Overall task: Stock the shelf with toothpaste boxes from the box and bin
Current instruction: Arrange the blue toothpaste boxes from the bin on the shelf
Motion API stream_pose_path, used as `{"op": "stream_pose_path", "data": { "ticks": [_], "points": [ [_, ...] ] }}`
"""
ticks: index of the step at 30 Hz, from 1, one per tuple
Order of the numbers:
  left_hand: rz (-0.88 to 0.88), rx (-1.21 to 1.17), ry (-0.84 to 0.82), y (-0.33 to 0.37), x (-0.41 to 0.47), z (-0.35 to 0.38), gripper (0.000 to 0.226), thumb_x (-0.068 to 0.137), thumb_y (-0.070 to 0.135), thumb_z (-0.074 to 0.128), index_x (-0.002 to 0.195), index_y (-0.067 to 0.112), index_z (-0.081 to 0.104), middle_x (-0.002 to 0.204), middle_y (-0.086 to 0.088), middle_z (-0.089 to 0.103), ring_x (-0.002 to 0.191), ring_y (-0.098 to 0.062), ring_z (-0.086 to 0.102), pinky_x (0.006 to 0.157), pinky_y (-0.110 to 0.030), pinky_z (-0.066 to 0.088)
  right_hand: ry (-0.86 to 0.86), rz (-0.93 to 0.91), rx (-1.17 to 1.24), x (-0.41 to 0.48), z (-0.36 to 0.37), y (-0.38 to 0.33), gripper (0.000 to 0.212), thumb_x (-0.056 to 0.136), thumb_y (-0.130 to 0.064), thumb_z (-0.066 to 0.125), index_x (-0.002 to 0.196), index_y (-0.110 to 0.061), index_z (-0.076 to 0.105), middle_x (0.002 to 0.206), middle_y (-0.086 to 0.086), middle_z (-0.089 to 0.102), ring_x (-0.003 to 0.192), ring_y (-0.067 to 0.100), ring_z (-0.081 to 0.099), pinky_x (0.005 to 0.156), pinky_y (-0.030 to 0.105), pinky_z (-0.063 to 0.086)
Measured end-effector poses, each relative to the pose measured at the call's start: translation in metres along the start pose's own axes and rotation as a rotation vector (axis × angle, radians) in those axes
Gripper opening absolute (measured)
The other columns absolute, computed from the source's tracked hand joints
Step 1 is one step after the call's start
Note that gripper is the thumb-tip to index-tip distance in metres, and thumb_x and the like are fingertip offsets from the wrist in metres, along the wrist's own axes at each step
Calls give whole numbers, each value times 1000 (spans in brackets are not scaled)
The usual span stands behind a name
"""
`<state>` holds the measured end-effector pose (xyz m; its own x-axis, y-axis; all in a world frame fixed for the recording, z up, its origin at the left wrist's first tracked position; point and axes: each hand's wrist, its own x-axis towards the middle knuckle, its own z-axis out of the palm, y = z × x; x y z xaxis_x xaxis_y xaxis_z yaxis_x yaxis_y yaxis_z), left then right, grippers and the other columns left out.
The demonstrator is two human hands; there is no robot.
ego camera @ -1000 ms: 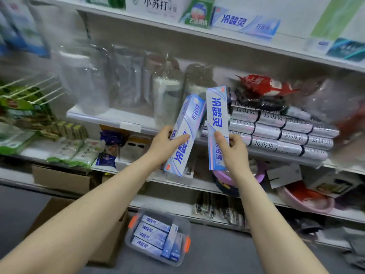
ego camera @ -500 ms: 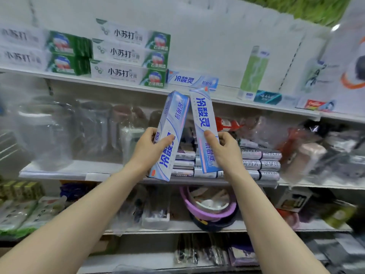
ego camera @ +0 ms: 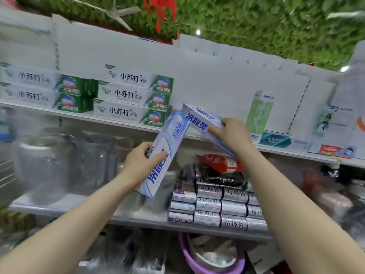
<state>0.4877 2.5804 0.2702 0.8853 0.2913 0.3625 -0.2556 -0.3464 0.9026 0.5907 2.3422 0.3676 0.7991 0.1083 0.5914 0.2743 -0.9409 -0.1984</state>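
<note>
My left hand [ego camera: 141, 162] grips a blue-and-white toothpaste box [ego camera: 167, 149] that leans up and to the right, its top end at the edge of the top shelf [ego camera: 79, 116]. My right hand [ego camera: 232, 134] holds a second blue-and-white toothpaste box [ego camera: 199, 119], tilted with its far end over that shelf, right beside a stack of three green-and-white toothpaste boxes [ego camera: 132, 97]. The supply box and bin are out of view.
More green-and-white boxes [ego camera: 39, 89] fill the top shelf's left. A tall green box [ego camera: 258, 113] and small cartons stand on its right. The shelf below holds clear plastic jars [ego camera: 49, 165], silver rolls [ego camera: 219, 206] and a red packet [ego camera: 219, 161]. A purple basin [ego camera: 189, 256] sits lower.
Both hands rose with their boxes towards the top shelf. The right box tipped from nearly upright to slanting onto the shelf. The view swung upward.
</note>
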Motion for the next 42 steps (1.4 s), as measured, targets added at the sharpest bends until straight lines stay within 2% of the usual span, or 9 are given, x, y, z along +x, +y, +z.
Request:
{"op": "stream_pose_path", "data": {
  "ticks": [9,14,16,23,25,29,32,36,42],
  "points": [
    [13,163,-2,-9,26,-3,36,77,46,74,106,26,66,94,12,70,84,-8,66,78,-34,53,-201,-84,-230,78,13,-1,39,89,-57,57,86,-19,55,97,9,63,103,33,56,73,33,37],
    [7,197,-40,-15,31,2,38,72,53,69,103,31,66,91,13,71,82,-8,67,81,-38,55,-232,-66,-291,78,35,5,40,100,-48,43,134,-32,56,133,4,59,125,32,46,98,38,35],
    [7,199,-67,-18,32,3,36,72,52,70,102,32,66,90,14,72,82,-7,68,82,-41,55,-161,-143,-289,77,43,6,37,101,-37,44,135,-30,57,134,5,60,124,33,46,97,36,36],
    [30,258,-146,-15,29,4,44,66,59,63,104,37,63,92,15,70,83,-8,67,82,-39,55,76,-214,285,42,41,-10,33,97,-7,48,123,-10,68,125,10,66,119,31,57,96,28,41],
    [35,246,-176,-16,26,4,41,67,57,64,103,38,63,91,16,70,82,-7,67,81,-38,55,-59,-176,441,16,32,-22,32,101,-15,46,127,-11,65,128,3,65,120,18,56,93,17,36],
    [59,249,-257,-14,19,7,45,67,55,64,108,36,64,93,14,70,82,-7,66,72,-33,54,-370,-44,702,-24,22,-27,29,102,-17,41,106,-19,69,111,0,71,106,16,64,94,30,51],
    [83,284,-360,-14,16,8,35,77,48,70,110,36,65,96,12,70,85,-9,65,81,-35,53,-398,35,813,-46,12,-19,24,102,-16,45,109,-12,68,101,-2,68,87,5,61,76,14,50],
    [129,342,-552,-9,15,8,26,87,42,66,112,38,64,99,12,70,88,-10,65,81,-34,51,-529,58,792,-71,7,6,21,100,-23,55,117,-19,66,97,-10,71,78,-3,58,70,15,43],
    [255,520,-700,4,15,18,32,84,48,65,114,39,65,97,15,70,89,-8,64,81,-31,50,-602,159,821,-94,2,43,27,92,-21,67,117,-12,65,108,3,73,94,9,65,91,27,51]
  ]
}}
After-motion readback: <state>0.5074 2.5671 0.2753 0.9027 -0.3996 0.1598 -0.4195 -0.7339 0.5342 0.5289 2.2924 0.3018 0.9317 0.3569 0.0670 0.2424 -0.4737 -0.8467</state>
